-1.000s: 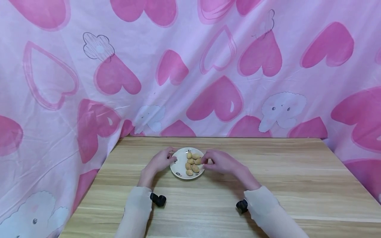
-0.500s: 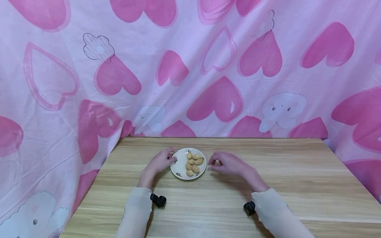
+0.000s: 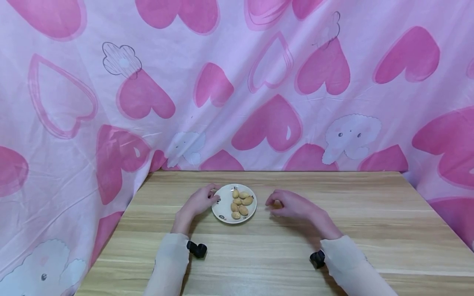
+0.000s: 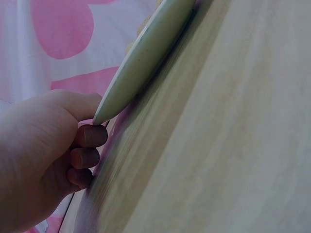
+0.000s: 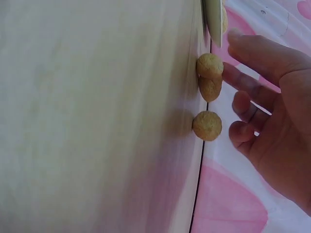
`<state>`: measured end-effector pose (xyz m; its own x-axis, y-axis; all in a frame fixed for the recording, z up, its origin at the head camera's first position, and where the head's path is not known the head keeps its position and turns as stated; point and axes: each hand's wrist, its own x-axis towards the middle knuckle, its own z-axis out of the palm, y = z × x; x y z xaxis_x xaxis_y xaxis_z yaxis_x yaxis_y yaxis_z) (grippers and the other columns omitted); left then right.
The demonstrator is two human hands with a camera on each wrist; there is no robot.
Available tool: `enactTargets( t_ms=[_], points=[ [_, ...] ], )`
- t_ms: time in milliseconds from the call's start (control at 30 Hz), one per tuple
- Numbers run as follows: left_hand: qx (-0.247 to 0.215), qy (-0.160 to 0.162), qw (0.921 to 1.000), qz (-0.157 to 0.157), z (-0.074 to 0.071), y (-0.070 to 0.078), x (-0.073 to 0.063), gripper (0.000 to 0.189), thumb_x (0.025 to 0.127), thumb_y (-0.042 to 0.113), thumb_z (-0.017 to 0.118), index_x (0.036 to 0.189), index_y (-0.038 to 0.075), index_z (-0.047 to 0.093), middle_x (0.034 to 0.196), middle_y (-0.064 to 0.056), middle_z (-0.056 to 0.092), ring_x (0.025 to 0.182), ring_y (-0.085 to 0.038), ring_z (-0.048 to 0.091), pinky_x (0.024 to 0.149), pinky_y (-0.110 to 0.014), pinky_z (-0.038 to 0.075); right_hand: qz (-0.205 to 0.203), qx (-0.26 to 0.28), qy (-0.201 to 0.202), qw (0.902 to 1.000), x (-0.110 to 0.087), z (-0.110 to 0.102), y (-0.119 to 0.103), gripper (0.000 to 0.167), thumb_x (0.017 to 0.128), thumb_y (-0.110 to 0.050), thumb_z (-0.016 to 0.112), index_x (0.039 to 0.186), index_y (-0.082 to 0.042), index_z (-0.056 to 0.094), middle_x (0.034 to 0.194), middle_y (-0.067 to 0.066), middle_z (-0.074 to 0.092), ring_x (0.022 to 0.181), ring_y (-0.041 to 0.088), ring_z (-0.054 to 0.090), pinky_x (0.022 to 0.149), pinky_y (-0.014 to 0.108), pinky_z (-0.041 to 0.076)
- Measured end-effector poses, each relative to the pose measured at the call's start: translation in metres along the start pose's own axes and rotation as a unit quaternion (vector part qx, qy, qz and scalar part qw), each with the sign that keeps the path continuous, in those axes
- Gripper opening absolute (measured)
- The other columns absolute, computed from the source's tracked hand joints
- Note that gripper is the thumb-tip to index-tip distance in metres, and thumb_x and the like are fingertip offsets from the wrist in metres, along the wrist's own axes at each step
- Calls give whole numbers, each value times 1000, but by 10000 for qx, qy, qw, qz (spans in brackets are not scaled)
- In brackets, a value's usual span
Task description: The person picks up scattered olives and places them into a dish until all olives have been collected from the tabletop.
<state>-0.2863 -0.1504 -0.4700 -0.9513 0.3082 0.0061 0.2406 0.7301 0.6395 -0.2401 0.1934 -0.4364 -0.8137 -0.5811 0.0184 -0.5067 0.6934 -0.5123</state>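
Note:
My left hand [image 3: 200, 200] pinches the left rim of a small white plate [image 3: 223, 213], thumb over the edge and fingers beneath; the left wrist view shows the plate [image 4: 141, 60] from its side. Several tan, rough-skinned oval pieces, like small nuts [image 3: 243, 210], sit on the plate's right half. To the right of the plate, my right hand [image 3: 294, 204] hovers with loosely bent fingers and holds nothing. Close to its fingers in the right wrist view, a few more tan pieces [image 5: 207, 125] lie on the table; in the head view that hand hides them.
Everything stands on a light wood-grain table [image 3: 252, 263]. A pink cloth [image 3: 259, 82] with hearts and white cartoon figures hangs behind it and along its left and right sides. Both wrists wear a black camera [image 3: 197, 249].
My right hand has let go of a tan piece at the plate's right edge and drawn away to the right. The left hand stays on the rim.

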Motion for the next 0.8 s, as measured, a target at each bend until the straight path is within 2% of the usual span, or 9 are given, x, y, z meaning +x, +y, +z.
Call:
enactTargets(
  t_ms=[433,567,800],
  points=[
    [-5,-19,10000,-65,1,-1,1,36,97,25,62,133,18,59,80,3,64,75,-13,56,76,-33,45,429,308,-301,9982,-7,-2,11,28,86,-16,76,114,-19,70,108,-6,61,97,14,57,90,37,49],
    [-56,-4,10000,-61,1,0,1,36,97,24,62,132,17,60,81,2,64,75,-13,56,76,-33,45,514,351,-276,9977,-8,-2,12,30,85,-13,75,114,-21,69,110,-7,62,99,14,57,95,40,48],
    [-114,2,9999,-30,1,1,0,36,97,22,63,132,16,60,79,1,63,73,-13,55,75,-32,44,512,440,-201,9975,-7,-2,12,25,86,-9,74,109,-18,71,104,-6,64,95,15,58,90,39,50]
  ],
)
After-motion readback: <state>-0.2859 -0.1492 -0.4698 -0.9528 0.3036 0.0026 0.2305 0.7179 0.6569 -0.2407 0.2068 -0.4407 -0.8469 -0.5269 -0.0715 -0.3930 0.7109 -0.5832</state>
